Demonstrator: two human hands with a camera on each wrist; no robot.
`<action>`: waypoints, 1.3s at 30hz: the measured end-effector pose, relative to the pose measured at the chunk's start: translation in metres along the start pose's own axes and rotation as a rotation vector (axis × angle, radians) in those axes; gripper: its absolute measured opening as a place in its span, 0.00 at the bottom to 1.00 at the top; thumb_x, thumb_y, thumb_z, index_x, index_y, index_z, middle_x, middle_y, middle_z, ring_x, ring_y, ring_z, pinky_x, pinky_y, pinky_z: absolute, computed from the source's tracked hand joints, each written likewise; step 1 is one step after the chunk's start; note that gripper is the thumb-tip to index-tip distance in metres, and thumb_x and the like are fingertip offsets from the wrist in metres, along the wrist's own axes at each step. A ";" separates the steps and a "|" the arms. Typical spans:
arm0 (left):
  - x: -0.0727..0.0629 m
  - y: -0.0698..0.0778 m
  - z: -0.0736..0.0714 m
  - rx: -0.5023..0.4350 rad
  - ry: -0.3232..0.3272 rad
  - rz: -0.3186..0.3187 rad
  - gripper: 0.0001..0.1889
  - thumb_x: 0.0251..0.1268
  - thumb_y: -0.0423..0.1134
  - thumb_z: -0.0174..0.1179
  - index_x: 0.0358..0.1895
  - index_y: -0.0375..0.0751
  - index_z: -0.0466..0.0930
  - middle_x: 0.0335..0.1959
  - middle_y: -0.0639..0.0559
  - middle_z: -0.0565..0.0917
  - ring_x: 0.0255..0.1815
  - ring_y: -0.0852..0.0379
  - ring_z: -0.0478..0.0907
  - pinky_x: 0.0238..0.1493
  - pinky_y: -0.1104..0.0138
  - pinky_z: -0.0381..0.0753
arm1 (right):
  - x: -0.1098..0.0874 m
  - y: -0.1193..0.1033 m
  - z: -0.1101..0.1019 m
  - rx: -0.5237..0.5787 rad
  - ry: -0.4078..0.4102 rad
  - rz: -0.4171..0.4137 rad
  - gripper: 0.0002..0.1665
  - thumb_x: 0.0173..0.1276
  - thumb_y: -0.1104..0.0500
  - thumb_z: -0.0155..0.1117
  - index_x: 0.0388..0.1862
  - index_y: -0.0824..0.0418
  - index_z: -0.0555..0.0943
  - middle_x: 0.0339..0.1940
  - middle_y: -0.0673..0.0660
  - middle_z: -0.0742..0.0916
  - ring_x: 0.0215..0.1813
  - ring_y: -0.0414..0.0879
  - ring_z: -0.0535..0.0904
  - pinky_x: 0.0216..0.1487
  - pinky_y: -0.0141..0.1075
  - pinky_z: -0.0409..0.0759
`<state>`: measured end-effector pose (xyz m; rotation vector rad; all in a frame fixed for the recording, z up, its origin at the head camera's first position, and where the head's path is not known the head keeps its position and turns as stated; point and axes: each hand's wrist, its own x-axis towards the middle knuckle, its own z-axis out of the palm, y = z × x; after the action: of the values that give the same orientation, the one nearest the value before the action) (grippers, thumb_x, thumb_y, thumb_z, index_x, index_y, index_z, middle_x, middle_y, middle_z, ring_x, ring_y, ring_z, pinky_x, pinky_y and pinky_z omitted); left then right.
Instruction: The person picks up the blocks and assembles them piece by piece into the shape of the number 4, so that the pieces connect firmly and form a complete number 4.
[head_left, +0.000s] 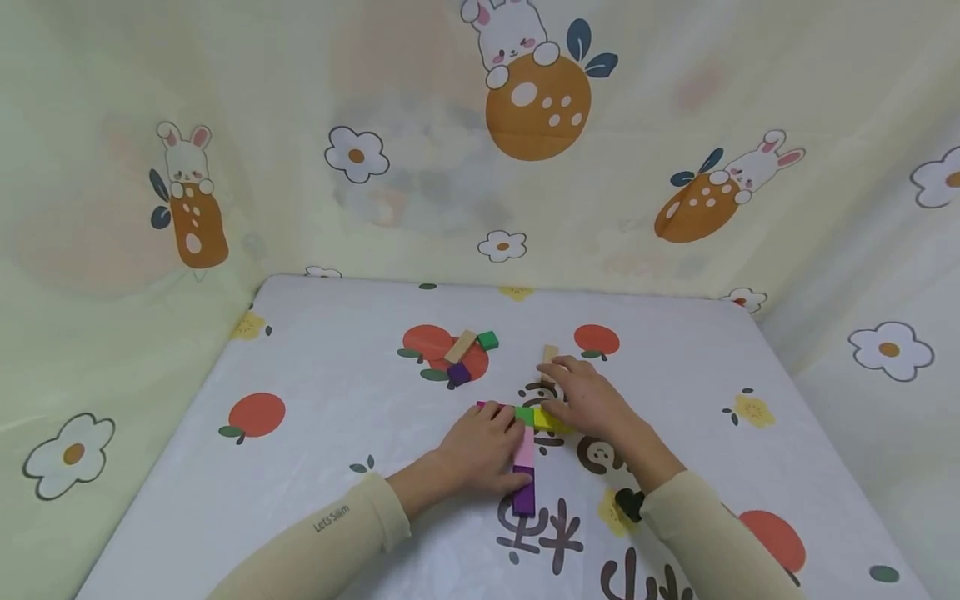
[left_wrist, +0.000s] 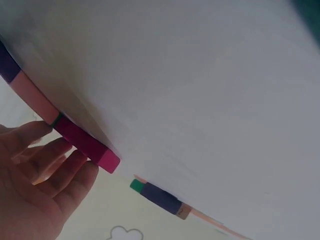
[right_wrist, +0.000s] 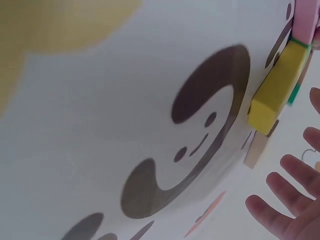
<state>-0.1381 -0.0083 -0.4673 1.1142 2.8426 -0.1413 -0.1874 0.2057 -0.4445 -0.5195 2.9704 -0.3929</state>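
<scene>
Colored blocks lie joined in a T: a magenta block [left_wrist: 89, 144], a green block [head_left: 524, 414] and a yellow block [right_wrist: 281, 84] form the bar, while a pink block [head_left: 523, 447] and a purple block [head_left: 523, 492] make the stem. My left hand [head_left: 482, 447] touches the magenta block with extended fingertips, its thumb reaching the purple one. Over the yellow block is my right hand [head_left: 588, 398], fingers spread and apart from it in the right wrist view. Just beyond those fingers lies a wooden block [head_left: 550, 353], partly covered in the head view.
Farther back on the table [head_left: 330, 358] sit another wooden block [head_left: 461, 347], a small green block [head_left: 488, 340] and a dark purple block [head_left: 458, 373], close together. A printed cloth hangs behind and at both sides.
</scene>
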 end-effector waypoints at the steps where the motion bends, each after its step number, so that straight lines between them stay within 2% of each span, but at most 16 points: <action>1: 0.000 0.000 0.000 -0.002 -0.001 0.000 0.41 0.66 0.75 0.52 0.72 0.50 0.73 0.67 0.50 0.75 0.68 0.50 0.70 0.70 0.57 0.74 | 0.002 0.001 0.001 0.004 0.002 0.003 0.37 0.70 0.51 0.69 0.76 0.56 0.72 0.76 0.66 0.74 0.74 0.68 0.70 0.70 0.65 0.72; 7: -0.001 0.000 0.000 -0.001 0.009 -0.001 0.41 0.66 0.75 0.53 0.72 0.51 0.73 0.67 0.51 0.75 0.68 0.51 0.70 0.70 0.57 0.74 | 0.017 0.005 0.002 0.013 0.009 0.026 0.39 0.70 0.50 0.69 0.77 0.58 0.71 0.77 0.68 0.72 0.75 0.69 0.68 0.71 0.66 0.70; 15: -0.002 0.002 0.000 0.018 0.004 0.000 0.40 0.66 0.75 0.52 0.71 0.52 0.73 0.67 0.51 0.75 0.68 0.51 0.70 0.69 0.58 0.74 | 0.031 0.010 0.006 0.046 -0.045 0.125 0.40 0.70 0.51 0.69 0.78 0.55 0.69 0.79 0.67 0.69 0.78 0.67 0.64 0.72 0.66 0.68; 25: 0.000 0.000 0.002 0.029 0.013 0.000 0.40 0.66 0.75 0.52 0.71 0.52 0.74 0.66 0.52 0.76 0.67 0.52 0.70 0.68 0.59 0.75 | 0.042 0.016 0.012 0.022 -0.028 0.090 0.39 0.70 0.52 0.66 0.77 0.58 0.69 0.79 0.69 0.68 0.78 0.68 0.64 0.73 0.66 0.68; 39: 0.000 -0.001 0.004 0.037 0.010 0.005 0.41 0.66 0.76 0.50 0.72 0.52 0.73 0.67 0.52 0.76 0.67 0.52 0.71 0.68 0.59 0.75 | 0.050 0.015 0.011 0.027 -0.076 0.129 0.40 0.70 0.51 0.67 0.78 0.58 0.68 0.79 0.68 0.69 0.76 0.68 0.66 0.71 0.65 0.70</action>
<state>-0.1390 -0.0098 -0.4709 1.1320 2.8576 -0.1893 -0.2372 0.1991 -0.4619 -0.3303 2.9004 -0.3912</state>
